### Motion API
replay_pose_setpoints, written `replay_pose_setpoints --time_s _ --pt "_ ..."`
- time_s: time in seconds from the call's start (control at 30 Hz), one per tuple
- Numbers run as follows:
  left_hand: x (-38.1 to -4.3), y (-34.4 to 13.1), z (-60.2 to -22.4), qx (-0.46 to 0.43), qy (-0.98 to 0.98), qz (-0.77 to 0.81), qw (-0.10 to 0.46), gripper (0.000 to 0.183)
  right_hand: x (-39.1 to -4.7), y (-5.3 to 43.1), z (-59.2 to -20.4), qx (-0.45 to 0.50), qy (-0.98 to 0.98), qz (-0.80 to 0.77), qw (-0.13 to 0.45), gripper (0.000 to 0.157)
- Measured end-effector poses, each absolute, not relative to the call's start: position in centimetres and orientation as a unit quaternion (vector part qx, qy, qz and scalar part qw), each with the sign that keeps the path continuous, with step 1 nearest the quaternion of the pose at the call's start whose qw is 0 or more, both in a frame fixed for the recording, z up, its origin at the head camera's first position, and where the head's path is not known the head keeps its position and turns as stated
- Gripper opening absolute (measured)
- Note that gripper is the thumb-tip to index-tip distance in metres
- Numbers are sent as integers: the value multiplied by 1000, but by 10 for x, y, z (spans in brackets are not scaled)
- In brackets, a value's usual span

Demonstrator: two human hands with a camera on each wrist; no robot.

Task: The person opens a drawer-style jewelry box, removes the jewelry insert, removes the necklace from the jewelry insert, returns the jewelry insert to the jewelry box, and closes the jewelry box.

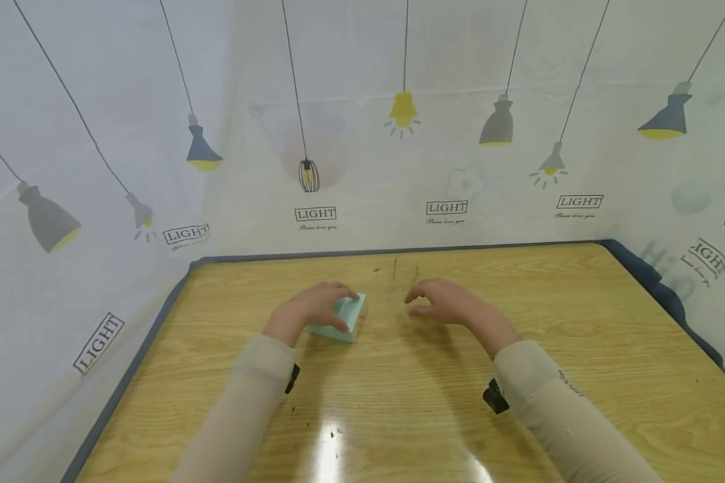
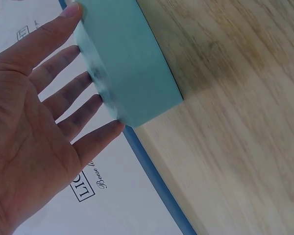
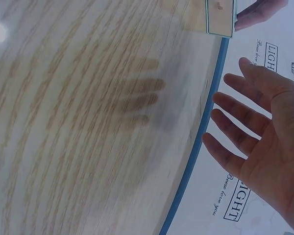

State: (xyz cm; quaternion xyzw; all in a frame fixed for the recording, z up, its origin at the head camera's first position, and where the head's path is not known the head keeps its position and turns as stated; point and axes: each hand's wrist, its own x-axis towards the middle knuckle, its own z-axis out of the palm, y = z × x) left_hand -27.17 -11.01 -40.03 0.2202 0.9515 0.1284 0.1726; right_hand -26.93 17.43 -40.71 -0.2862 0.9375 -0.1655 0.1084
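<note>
Box [image 1: 349,310], head view: we find it on the tabletop [image 1: 393,409], below the left hand [image 1: 314,307] and left of the right hand [image 1: 444,302].
Nearer hand, head view: the left; the right one hovers apart.
Left fingers [image 2: 68,95], left wrist: spread apart along the box; whether they press, we cannot tell.
Long edge, left wrist: slanting, nearly along the blue edge [image 2: 158,178].
Right fingers [image 3: 240,112], right wrist: apart, holding nothing; the box lies beyond the thumb [image 3: 259,73].
</note>
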Motion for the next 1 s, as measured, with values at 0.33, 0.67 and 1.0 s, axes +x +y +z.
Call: replay_pose_setpoints --time_s 0.33,0.67,1.0 --pt "-277 -100 -402 224 951 121 175 65 -269 160 -406 -310 932 -158 100 31" --pt "-278 -89 -398 215 954 114 174 66 -269 147 -405 -317 928 -162 109 33" --pt "-282 -85 -399 216 954 119 168 67 -271 136 -409 -330 924 -161 103 35"
